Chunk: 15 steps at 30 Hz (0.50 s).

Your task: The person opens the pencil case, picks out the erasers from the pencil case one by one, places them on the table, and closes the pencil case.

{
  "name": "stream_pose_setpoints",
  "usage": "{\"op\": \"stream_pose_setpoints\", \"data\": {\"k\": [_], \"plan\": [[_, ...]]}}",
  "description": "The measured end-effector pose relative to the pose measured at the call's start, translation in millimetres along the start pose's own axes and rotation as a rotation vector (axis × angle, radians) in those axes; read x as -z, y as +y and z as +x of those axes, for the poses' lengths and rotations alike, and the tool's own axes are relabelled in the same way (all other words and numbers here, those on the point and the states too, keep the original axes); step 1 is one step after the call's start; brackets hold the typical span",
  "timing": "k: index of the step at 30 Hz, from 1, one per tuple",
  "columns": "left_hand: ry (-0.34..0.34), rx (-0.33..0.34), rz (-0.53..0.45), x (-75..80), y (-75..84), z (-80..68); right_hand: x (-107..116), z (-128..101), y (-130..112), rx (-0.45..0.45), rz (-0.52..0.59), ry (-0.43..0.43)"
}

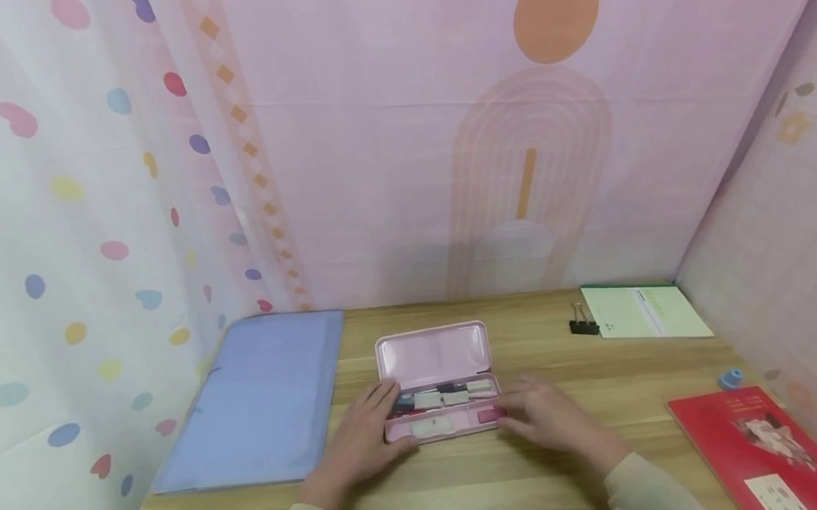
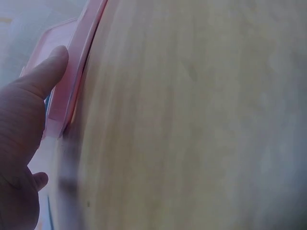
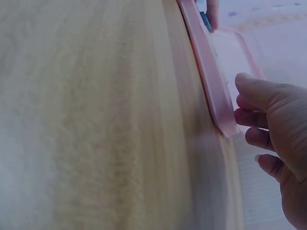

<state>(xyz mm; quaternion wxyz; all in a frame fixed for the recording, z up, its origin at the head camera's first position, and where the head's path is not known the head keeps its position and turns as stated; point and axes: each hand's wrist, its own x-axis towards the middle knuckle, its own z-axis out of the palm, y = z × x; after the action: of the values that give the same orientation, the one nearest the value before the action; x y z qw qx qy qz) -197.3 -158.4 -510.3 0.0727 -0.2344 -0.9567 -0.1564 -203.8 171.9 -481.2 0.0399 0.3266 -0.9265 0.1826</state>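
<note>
Pink pencil case (image 1: 436, 382) lies open mid-desk, lid tipped up on the far side, long axis running left to right. The left hand (image 1: 359, 437) has its thumb and fingers resting flat against the case's left end; the right hand (image 1: 548, 416), fingers loosely spread, touches the right end and grips nothing. One hand per end. Blue folder (image 1: 259, 397) lies further left, red book (image 1: 765, 452) well right.

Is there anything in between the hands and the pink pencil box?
No, nothing visible is in the way. The left hand rests against the left end of the open pink pencil box, thumb on its front edge. The right hand is at its right end, fingers by the rim; whether they touch is unclear.
</note>
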Motion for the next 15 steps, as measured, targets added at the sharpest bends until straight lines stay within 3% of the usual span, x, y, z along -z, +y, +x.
{"op": "stream_pose_setpoints", "data": {"k": [8, 15], "plan": [[0.024, 0.011, -0.068, -7.1, -3.2, -3.7, -7, 6, 1, 0.016, -0.003, -0.008], [0.038, 0.018, -0.138, -12.7, -5.4, -6.2, -9, 8, 0, 0.010, 0.068, -0.048]]}}
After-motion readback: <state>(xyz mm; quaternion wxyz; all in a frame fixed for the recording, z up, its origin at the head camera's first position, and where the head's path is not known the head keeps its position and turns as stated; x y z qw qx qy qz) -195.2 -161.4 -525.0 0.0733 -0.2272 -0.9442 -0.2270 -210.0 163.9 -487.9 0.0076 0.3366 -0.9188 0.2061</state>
